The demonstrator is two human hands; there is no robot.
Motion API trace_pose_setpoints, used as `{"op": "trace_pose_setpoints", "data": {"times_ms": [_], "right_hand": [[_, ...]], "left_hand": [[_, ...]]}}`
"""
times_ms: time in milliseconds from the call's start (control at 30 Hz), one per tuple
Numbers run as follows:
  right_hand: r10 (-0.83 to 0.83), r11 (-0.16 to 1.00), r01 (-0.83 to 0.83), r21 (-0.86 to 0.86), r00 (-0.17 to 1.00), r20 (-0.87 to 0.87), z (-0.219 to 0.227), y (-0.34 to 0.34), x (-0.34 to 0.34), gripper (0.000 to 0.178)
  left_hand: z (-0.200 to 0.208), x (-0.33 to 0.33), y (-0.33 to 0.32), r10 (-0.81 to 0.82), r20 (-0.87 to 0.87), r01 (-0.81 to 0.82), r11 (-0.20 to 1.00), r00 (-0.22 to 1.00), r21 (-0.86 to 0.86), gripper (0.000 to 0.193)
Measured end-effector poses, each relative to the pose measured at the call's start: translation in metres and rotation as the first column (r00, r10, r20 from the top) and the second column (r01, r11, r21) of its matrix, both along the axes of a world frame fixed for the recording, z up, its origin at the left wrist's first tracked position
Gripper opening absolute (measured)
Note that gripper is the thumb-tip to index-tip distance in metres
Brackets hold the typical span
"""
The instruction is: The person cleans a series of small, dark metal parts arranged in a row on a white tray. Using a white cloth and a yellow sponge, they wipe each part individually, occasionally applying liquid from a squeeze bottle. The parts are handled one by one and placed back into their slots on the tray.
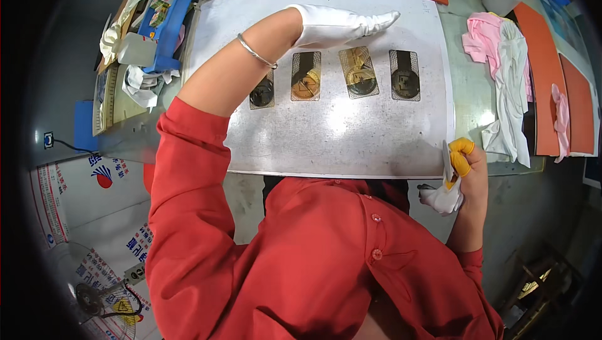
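While the left hand (342,25) hovers flat, the right hand (463,171) pinches a cloth (443,197).

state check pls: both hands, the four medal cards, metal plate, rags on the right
left hand: white glove, flat, fingers extended above the cards
right hand: yellow finger cots, gripping white cloth
medal cards: four in a row, flat
metal plate: flat on bench
rags: crumpled, piled

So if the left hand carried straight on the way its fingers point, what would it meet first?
The gloved left hand lies flat, fingers pointing toward the picture's right along the metal sheet. The bare sheet looks free ahead; past its edge, the pink cloth would probably come first, though height is unclear.
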State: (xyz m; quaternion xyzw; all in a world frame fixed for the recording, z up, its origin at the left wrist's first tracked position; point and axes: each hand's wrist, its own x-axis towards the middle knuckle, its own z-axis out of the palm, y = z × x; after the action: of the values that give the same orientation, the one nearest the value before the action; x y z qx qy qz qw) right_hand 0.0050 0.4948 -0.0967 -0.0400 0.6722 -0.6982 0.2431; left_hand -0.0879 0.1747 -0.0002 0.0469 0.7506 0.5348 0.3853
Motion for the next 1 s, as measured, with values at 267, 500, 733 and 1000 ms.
{"op": "trace_pose_setpoints", "data": {"times_ms": [267,500,733,1000], "right_hand": [[0.014,0.999,-0.012,-0.034,0.998,0.054,0.003,0.002,0.001,0.005],[0.031,0.999,-0.031,-0.011,0.998,0.051,0.008,-0.001,-0.001,0.005],[0.033,0.998,-0.029,-0.054,0.997,0.076,0.008,-0.001,0.0,0.005],[0.046,0.998,-0.043,-0.042,0.996,0.081,0.011,-0.002,0.0,0.005]], "left_hand": [[-0.032,-0.014,-0.012,-0.235,-0.398,0.189,0.97,0.887,-0.152,0.061],[-0.005,-0.032,0.038,-0.336,-0.219,0.293,0.934,0.916,-0.204,0.062],[-0.012,-0.029,0.073,-0.28,-0.317,0.23,0.955,0.906,-0.185,0.056],[-0.007,-0.021,0.087,-0.221,-0.326,0.179,0.972,0.919,-0.153,0.066]]}}
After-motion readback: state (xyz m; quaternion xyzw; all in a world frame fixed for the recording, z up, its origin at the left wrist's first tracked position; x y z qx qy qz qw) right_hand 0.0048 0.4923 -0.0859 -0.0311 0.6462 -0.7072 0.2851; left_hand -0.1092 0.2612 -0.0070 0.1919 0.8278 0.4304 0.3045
